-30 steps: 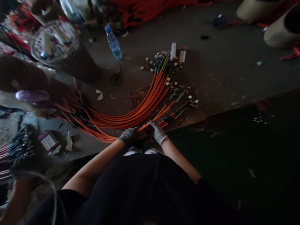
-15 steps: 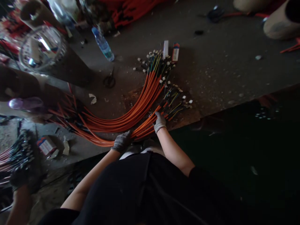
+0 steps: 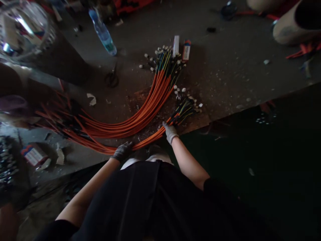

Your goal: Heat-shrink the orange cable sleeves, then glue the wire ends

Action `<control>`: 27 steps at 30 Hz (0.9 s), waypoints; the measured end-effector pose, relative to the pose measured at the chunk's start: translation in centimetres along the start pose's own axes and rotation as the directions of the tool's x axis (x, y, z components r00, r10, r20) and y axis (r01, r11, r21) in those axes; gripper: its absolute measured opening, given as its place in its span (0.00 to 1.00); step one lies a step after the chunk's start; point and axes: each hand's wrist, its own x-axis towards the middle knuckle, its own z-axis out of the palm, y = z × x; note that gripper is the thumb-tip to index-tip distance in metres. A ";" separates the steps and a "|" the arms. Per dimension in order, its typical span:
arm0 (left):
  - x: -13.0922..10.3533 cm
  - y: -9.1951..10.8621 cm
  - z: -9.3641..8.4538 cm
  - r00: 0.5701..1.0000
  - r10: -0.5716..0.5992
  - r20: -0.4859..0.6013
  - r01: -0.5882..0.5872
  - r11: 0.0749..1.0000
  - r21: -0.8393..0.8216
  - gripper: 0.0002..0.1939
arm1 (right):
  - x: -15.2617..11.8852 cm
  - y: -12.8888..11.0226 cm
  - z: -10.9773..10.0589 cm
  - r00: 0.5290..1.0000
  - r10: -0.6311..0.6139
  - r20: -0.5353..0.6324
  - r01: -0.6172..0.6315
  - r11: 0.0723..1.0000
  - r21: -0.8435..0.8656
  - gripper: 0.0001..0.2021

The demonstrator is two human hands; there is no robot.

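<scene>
Both my hands wear grey gloves and grip the nearer bundle of orange cables (image 3: 147, 139) at the table's front edge. My left hand (image 3: 122, 151) is closed around its middle. My right hand (image 3: 170, 131) is wrapped round the bundle close to its right end, where dark, green and yellow wires (image 3: 185, 108) fan out to white connectors and ring-shaped tips. Behind it a thicker bundle of orange cables (image 3: 130, 126) curves across the table, its wire ends (image 3: 164, 58) pointing away from me. The left ends of both bundles run together in shadow.
Two small boxes, one white (image 3: 176, 46) and one red and white (image 3: 186, 50), stand by the far wire ends. Scissors (image 3: 112, 78), a plastic bottle (image 3: 104, 35) and a large cylinder (image 3: 57, 50) are to the left. Another person's arm (image 3: 8, 221) shows at lower left. A cardboard tube (image 3: 288, 28) lies at right.
The nearer bundle's cables are drawn closer together between my hands, and their wire ends are less spread. My left hand has shifted slightly left; the whole view has shifted too.
</scene>
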 end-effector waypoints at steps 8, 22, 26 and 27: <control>-2.9 -0.5 0.2 0.995 -0.078 -0.054 0.070 0.988 -0.140 0.19 | -0.3 -4.9 -4.2 0.897 -0.357 0.260 0.405 0.428 -0.808 0.18; -1.5 -20.5 -3.0 0.275 -0.955 -0.113 0.251 0.185 -0.950 0.62 | -11.1 10.7 21.2 0.506 0.035 0.862 0.857 -0.139 -0.497 0.33; 0.9 -20.1 -3.2 0.402 -0.911 -0.088 0.157 0.164 -0.974 0.61 | -11.4 12.9 25.1 0.554 0.012 0.832 0.824 -0.146 -0.547 0.29; 1.1 -19.9 -3.0 0.417 -0.904 -0.098 0.138 0.169 -0.976 0.58 | -11.1 13.0 25.2 0.547 0.013 0.837 0.829 -0.149 -0.539 0.27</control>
